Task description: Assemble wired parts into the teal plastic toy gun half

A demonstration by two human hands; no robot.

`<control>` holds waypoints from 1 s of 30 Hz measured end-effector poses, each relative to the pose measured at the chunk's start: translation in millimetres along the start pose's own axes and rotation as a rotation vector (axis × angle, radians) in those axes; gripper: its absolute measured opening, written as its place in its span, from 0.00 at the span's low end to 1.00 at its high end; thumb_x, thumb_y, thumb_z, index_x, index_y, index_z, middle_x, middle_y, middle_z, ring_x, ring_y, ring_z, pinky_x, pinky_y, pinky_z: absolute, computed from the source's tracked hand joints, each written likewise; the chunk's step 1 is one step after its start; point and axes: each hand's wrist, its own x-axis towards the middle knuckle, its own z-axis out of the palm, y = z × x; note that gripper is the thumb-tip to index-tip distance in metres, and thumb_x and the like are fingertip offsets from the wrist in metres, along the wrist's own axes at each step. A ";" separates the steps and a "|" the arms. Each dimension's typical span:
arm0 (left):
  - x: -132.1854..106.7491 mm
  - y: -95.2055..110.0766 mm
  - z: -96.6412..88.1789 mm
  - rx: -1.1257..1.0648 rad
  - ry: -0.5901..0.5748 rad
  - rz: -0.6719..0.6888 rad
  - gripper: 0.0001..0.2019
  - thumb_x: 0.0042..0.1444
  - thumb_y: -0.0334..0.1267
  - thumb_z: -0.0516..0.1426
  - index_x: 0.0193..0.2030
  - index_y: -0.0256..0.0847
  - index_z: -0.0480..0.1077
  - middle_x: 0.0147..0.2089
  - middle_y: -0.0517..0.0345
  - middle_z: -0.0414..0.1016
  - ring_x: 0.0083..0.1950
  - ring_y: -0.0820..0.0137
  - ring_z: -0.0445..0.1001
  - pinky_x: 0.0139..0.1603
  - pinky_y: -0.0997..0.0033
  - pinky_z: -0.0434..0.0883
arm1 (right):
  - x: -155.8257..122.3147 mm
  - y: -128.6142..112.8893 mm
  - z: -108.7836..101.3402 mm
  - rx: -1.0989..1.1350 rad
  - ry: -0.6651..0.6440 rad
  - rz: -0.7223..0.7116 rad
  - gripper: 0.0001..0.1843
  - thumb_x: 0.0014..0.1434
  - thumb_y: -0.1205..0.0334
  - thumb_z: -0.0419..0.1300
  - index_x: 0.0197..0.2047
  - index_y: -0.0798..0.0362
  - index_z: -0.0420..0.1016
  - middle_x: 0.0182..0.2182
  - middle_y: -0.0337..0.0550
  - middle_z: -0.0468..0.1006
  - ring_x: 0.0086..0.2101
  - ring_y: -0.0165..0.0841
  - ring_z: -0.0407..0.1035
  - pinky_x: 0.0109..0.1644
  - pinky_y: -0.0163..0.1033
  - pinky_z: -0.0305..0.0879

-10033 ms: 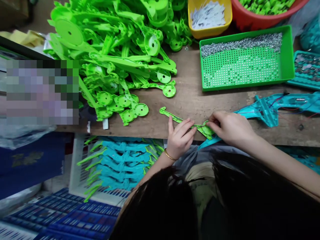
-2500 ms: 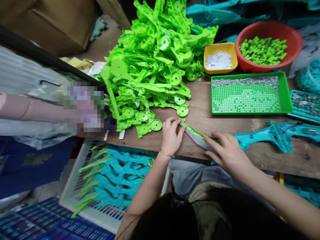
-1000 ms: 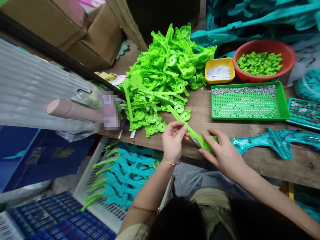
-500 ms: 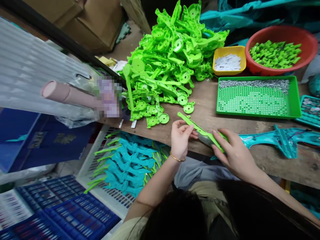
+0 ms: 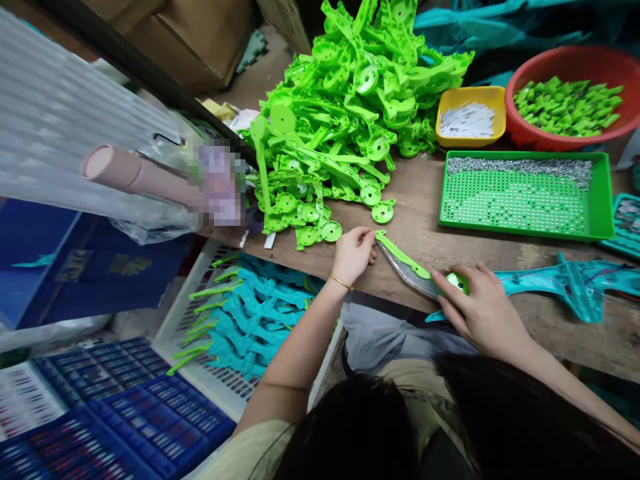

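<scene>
A long bright green plastic part (image 5: 403, 255) with a clear, curved, blade-like piece (image 5: 407, 275) along its near side lies low over the table's front edge. The fingertips of my left hand (image 5: 354, 255) are closed at its narrow far-left end. My right hand (image 5: 483, 308) grips its rounded end, fingers bent over it and partly hiding it. Beside and beneath my right hand lies a teal plastic part (image 5: 575, 283) with thin wires along it.
A heap of green parts (image 5: 325, 143) covers the table's back left. Behind my right hand stand a green tray (image 5: 525, 230) of small metal pieces, a yellow box (image 5: 473, 141) of white strips and a red bowl (image 5: 543, 137). Below left, a white crate (image 5: 175, 313) holds teal-green pieces.
The green part has been lowered towards the table and turned, so its clear piece shows more. My left hand has shifted to its tip. The view has moved slightly.
</scene>
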 end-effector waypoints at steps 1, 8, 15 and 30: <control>0.3 0.4 -0.8 -0.006 -0.013 -0.012 0.07 0.56 0.37 0.56 0.38 0.35 0.71 0.20 0.62 0.70 0.15 0.77 0.67 0.15 0.80 0.65 | -0.2 0.2 -1.0 -0.003 -0.007 -0.005 0.21 0.62 0.56 0.55 0.57 0.53 0.71 0.48 0.56 0.69 0.48 0.42 0.64 0.60 0.56 0.58; 1.5 7.4 -7.3 0.322 -0.025 0.172 0.06 0.54 0.38 0.60 0.35 0.38 0.71 0.26 0.61 0.69 0.24 0.74 0.69 0.28 0.74 0.69 | -1.7 -1.9 0.9 -0.014 -0.045 -0.011 0.21 0.64 0.57 0.53 0.58 0.51 0.70 0.48 0.55 0.70 0.49 0.41 0.64 0.61 0.56 0.57; 2.5 13.4 -17.5 0.333 -0.069 0.196 0.05 0.50 0.35 0.61 0.34 0.39 0.71 0.37 0.57 0.68 0.33 0.74 0.70 0.41 0.69 0.71 | -6.4 -4.4 9.3 0.021 0.031 0.005 0.20 0.61 0.57 0.56 0.56 0.48 0.71 0.49 0.51 0.70 0.50 0.40 0.63 0.63 0.54 0.56; -67.9 19.4 23.2 -0.502 -0.093 -0.102 0.22 0.45 0.39 0.68 0.43 0.39 0.65 0.36 0.52 0.80 0.40 0.63 0.80 0.42 0.64 0.77 | 31.9 -4.6 -4.6 0.056 -0.076 0.046 0.27 0.64 0.42 0.46 0.39 0.58 0.73 0.30 0.48 0.73 0.35 0.38 0.67 0.41 0.43 0.59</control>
